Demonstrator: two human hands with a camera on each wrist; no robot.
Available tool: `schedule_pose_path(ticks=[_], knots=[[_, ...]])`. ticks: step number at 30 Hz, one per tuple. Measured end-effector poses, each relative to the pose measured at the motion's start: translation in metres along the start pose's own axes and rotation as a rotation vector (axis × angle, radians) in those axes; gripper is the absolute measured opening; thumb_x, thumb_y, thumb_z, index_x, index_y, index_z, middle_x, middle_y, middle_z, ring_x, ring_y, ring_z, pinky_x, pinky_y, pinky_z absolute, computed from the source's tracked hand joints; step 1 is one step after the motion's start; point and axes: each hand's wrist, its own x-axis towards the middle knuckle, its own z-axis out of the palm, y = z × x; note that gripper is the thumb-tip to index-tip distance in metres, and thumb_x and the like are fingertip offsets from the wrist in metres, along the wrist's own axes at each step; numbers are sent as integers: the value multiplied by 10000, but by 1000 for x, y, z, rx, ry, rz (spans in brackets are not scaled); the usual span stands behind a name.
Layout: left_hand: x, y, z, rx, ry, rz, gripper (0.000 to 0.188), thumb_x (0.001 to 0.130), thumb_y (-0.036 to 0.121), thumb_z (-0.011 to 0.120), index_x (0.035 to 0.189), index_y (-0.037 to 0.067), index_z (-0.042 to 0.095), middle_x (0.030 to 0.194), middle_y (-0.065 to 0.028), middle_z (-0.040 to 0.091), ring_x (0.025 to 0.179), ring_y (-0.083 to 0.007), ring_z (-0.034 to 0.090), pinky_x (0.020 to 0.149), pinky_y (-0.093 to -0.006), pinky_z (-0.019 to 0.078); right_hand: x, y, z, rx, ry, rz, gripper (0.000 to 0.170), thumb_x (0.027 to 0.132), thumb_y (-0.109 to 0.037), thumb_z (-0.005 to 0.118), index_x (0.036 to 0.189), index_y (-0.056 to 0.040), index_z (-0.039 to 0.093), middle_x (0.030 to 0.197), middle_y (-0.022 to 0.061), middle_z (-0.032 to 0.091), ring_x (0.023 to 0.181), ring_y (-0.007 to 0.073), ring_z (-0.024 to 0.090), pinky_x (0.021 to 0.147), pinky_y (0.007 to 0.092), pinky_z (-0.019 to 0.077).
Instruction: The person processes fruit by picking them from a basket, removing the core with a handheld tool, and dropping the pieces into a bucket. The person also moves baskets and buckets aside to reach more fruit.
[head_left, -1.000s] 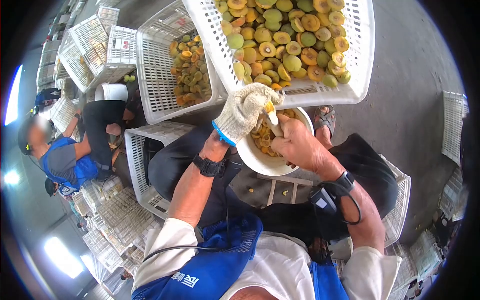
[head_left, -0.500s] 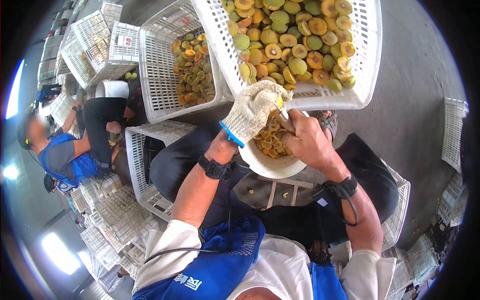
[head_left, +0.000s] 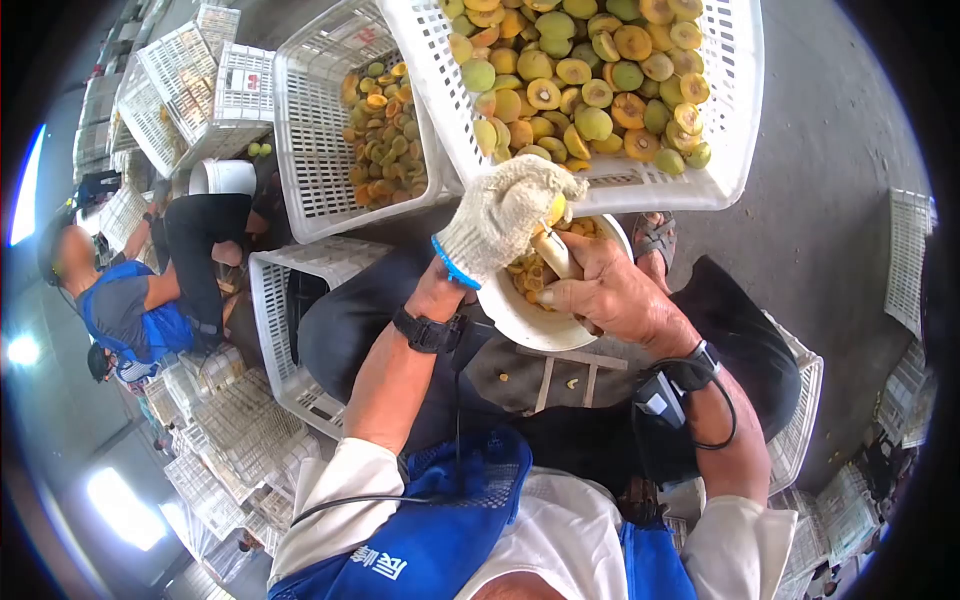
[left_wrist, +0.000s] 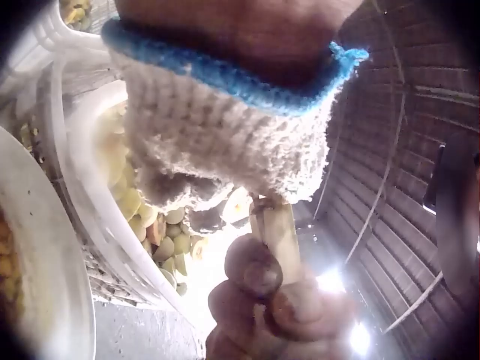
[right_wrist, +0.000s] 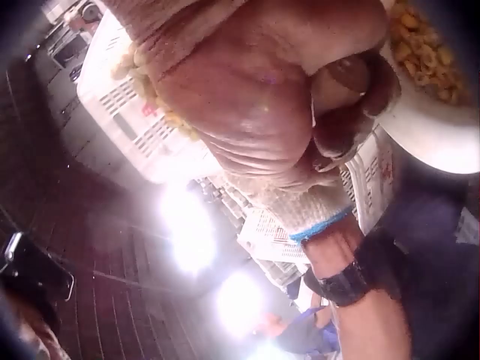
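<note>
My left hand (head_left: 505, 215), in a knitted white glove with a blue cuff, grips a piece of yellow fruit (head_left: 557, 208), mostly wrapped by the fingers. The bare right hand (head_left: 615, 295) grips a tool by its thick pale handle (head_left: 557, 255); the tool's working end is hidden at the fruit. In the left wrist view the handle (left_wrist: 276, 236) points up into the glove. Both hands are over a white bucket (head_left: 540, 335) holding many yellow fruit pieces. From the right wrist view, the right fingers curl round the handle's butt (right_wrist: 345, 79).
A white crate (head_left: 735, 110) of halved green and yellow fruit stands just beyond the hands. Left of it, a second crate (head_left: 300, 150) holds more pieces. An upturned crate (head_left: 275, 340) is by the left knee. Another person (head_left: 140, 300) sits at far left.
The right hand has turned on the tool, and the handle now slants differently below the fruit. The metal part visible half a second ago is hidden. The left hand keeps its grip.
</note>
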Motion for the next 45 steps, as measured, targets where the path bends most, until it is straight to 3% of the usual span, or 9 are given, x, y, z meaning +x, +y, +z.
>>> schedule_pose_path(ticks=[5,11,21,25,28,30,33,37,45], knots=[[3,-5,-22,-118,203,-78,349,1032,253,534,1133,-35,704,990,-106,739,947,-162,690,855,-331,564,-2,47,16,-618,183,-286,306,817,-140,709,1063,25,634,771,207,699,747,403,705,679,456,557],[-47,24,-41,60,290,-167,285,1023,223,597,1114,-17,720,990,-116,750,938,-184,700,859,-339,554,-9,75,12,-879,-33,-219,325,792,-128,675,1100,-37,628,781,185,706,774,386,719,689,487,574],[-18,16,-119,783,564,-87,242,980,219,685,1106,19,736,1022,-206,750,959,-313,728,878,-381,550,-2,37,-32,-364,639,-104,261,878,-123,721,953,33,526,814,291,667,814,505,667,695,538,526],[-16,33,-123,1507,661,-343,347,970,362,665,1124,59,733,1092,-222,710,1051,-397,688,902,-504,545,-1,33,-38,-282,781,-232,258,877,-92,735,903,26,507,811,287,657,779,459,682,687,495,519],[-13,42,-106,1376,689,-112,310,950,330,690,1089,55,733,1071,-213,710,1028,-389,693,888,-485,555,-6,20,-45,-162,846,-269,218,885,-50,722,955,39,536,807,225,668,755,322,693,704,444,528],[1,33,-74,1209,544,164,231,930,265,722,1088,98,745,995,-161,728,954,-348,716,823,-452,580,-11,7,-46,-68,887,-336,217,896,-27,719,1045,42,578,859,166,690,782,185,663,732,385,542],[37,15,-9,1282,350,383,241,897,349,745,950,124,674,867,-104,672,687,-334,686,641,-444,574,-10,5,-49,-52,906,-302,221,900,-27,723,1056,34,579,894,155,698,794,185,653,747,365,544],[69,8,45,1316,34,-32,382,920,436,704,1088,98,650,950,-172,687,867,-374,722,739,-490,582,-16,8,-52,-129,921,-356,225,898,-32,731,1047,36,577,878,167,680,755,201,634,706,364,529],[87,-19,47,1246,50,-258,389,949,353,619,1211,65,621,1124,-258,683,990,-437,705,851,-543,565,-21,13,-60,7,941,-272,189,905,-36,717,998,33,567,772,135,682,699,157,642,672,347,537]])
